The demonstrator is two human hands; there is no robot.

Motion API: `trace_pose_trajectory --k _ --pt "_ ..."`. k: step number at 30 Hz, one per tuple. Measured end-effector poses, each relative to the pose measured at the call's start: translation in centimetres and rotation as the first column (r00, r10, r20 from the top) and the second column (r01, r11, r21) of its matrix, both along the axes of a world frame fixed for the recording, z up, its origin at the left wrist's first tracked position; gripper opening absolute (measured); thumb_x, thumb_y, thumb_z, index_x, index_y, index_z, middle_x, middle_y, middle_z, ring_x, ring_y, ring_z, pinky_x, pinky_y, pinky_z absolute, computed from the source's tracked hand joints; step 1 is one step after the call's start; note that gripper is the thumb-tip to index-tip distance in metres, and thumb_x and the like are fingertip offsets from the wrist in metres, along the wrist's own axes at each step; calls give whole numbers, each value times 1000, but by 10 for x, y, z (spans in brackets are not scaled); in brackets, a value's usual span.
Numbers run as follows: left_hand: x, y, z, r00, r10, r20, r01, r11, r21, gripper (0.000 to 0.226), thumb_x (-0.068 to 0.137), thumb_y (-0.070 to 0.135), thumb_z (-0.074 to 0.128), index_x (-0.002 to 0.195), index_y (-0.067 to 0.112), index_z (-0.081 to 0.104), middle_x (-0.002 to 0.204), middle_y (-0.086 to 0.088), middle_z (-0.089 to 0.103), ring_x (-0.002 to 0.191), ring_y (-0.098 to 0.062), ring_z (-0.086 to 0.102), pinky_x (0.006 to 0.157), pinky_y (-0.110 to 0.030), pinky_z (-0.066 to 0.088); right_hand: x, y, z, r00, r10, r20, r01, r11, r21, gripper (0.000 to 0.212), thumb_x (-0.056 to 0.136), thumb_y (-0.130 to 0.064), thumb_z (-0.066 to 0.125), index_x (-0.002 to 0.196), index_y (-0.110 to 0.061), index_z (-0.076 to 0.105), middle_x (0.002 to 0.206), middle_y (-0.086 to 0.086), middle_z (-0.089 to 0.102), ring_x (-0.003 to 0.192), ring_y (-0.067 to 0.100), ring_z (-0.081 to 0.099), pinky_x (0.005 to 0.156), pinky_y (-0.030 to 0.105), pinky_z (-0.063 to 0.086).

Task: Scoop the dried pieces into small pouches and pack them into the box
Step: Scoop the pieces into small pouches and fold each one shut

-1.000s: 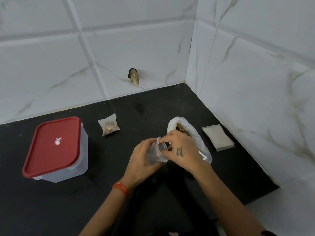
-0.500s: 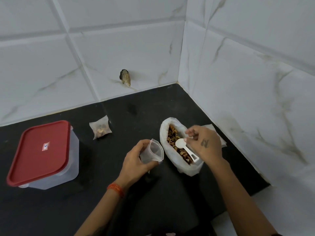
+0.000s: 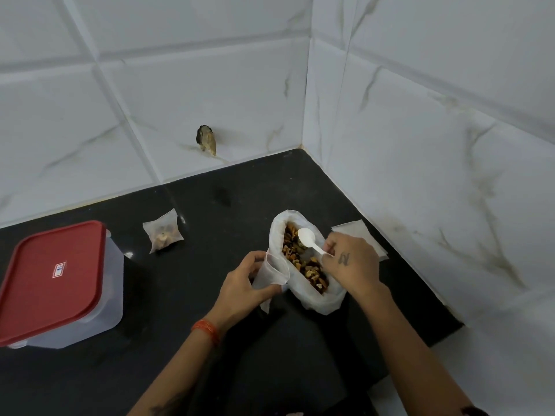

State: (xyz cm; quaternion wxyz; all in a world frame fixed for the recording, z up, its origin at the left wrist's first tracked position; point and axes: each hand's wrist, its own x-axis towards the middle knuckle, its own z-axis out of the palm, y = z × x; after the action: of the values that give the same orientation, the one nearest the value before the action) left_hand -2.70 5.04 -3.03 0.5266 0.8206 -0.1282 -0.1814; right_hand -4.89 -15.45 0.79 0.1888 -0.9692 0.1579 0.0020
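You hold an empty pouch open beside the big bag, spoon over the dried pieces.

Your left hand (image 3: 243, 283) grips the small empty pouch (image 3: 271, 273), mouth up, touching the left side of the open white bag (image 3: 315, 298) on the black counter (image 3: 180, 370). Your right hand (image 3: 348, 262) pinches the handle of the white spoon (image 3: 307, 238), its bowl just above the dried pieces (image 3: 303, 262) at the far end of the bag (bowl looks empty). A stack of flat pouches (image 3: 351, 228) lies right of the bag, partly behind your right hand. One filled pouch (image 3: 163, 231) sits well left of the bag. Farther left of the bag is the box (image 3: 90, 298), its red lid (image 3: 45, 280) on.
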Motion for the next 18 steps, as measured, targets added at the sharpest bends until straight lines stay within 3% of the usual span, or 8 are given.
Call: trace_pose_trajectory --k 5,11,15,18 --pt "5 -3 0 998 -9 -69 7 1000 -25 51 72 25 79 110 40 48 109 12 66 105 0 59 82 -15 44 22 12 -6 985 126 116 -110 985 -137 21 89 -27 61 108 -19 64 95 0 65 86 14 58 71 23 46" --pt "7 -7 -1 994 -3 -105 1 1000 -23 49 74 25 78 109 40 47 107 11 67 103 -3 60 79 -16 45 22 10 -17 946 323 13 -312 923 -225 17 91 -20 58 107 -19 65 97 3 63 91 16 55 78 24 45" --pt "7 -9 2 993 -6 -120 4 1000 -18 47 75 26 77 108 40 46 104 14 66 99 2 58 73 -13 43 15 -9 -5 967 249 -52 -255 952 -171 12 88 -24 61 97 -24 69 83 -5 61 78 9 53 69 19 39" --pt "7 -9 2 993 -6 -121 5 1000 -8 47 75 26 77 107 41 46 105 14 65 99 3 58 73 -12 42 11 -14 -6 987 152 57 -143 981 -131 14 87 -29 63 97 -24 71 87 -4 68 74 7 52 59 16 31"
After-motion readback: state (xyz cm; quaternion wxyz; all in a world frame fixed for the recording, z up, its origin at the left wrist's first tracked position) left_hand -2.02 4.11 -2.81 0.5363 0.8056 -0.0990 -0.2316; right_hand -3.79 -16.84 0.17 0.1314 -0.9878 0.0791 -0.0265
